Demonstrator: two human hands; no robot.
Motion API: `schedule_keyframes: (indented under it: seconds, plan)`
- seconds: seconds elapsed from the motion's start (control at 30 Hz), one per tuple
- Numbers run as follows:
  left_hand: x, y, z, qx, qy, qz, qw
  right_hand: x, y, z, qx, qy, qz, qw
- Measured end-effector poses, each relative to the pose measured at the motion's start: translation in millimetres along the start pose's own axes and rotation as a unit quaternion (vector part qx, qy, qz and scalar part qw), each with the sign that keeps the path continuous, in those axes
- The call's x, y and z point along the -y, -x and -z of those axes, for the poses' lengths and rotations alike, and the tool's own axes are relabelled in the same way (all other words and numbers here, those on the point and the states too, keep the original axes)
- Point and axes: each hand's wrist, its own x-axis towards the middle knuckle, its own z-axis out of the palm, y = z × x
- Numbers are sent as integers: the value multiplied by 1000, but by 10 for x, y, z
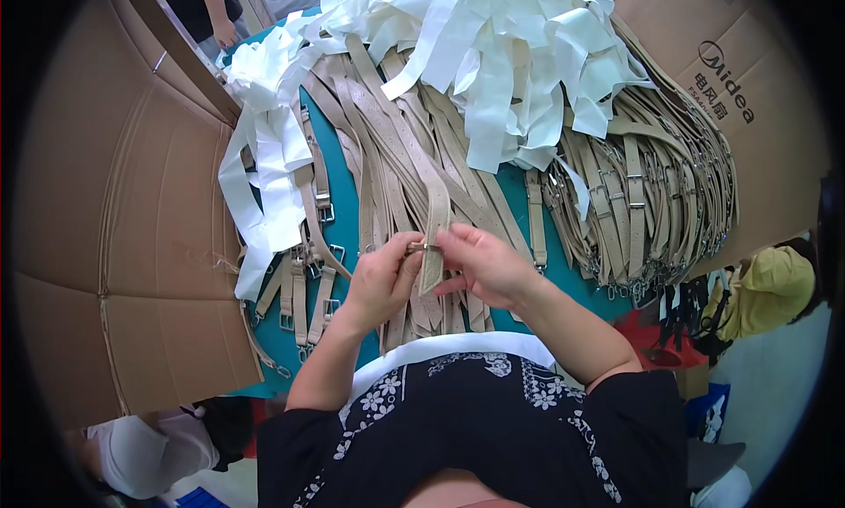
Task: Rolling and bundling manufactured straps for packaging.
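A beige perforated strap (432, 200) runs toward me from the pile, its end (430, 275) hanging between my hands. My left hand (383, 275) is closed, thumb and fingers pinching a small metal fitting (426, 246) that sits across the strap. On the strap's other side, my right hand (488, 266) grips its edge with thumb and forefinger; the other fingers are partly spread. Beneath both hands lie many similar beige straps (374, 156), lengthwise on the green tabletop (339, 213). Part of the fitting is hidden by my left fingers.
White paper strips (493, 77) heap over the far side. Bundled straps with buckles (651, 200) stack at right, against a cardboard box (731, 59). Buckled straps (304, 297) lie at left beside tall cardboard (167, 244). Other people are partly visible, one in yellow (775, 288).
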Motion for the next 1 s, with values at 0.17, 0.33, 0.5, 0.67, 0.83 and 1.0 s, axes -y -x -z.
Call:
schedule_keyframes:
  seconds: [0.17, 0.33, 0.5, 0.67, 0.83, 1.0]
  plan:
    - [103, -69, -67, -46, -38, 5, 998, -179, 171, -12, -2, 19, 88, 996]
    - [289, -188, -116, -24, 16, 74, 997, -214, 367, 37, 65, 48, 16, 997]
    - [253, -133, -260, -33, 49, 57, 997, -2, 45, 254, -66, 49, 47, 996]
    - [244, -120, -277, -35, 49, 92, 994, -23, -60, 294, -37, 51, 50, 997]
    - [214, -136, -233, -24, 52, 108, 992, 2, -51, 282, -50, 94, 35, 994]
    - [233, -136, -205, 5, 65, 118, 991, 17, -61, 287, 14, 73, -3, 997]
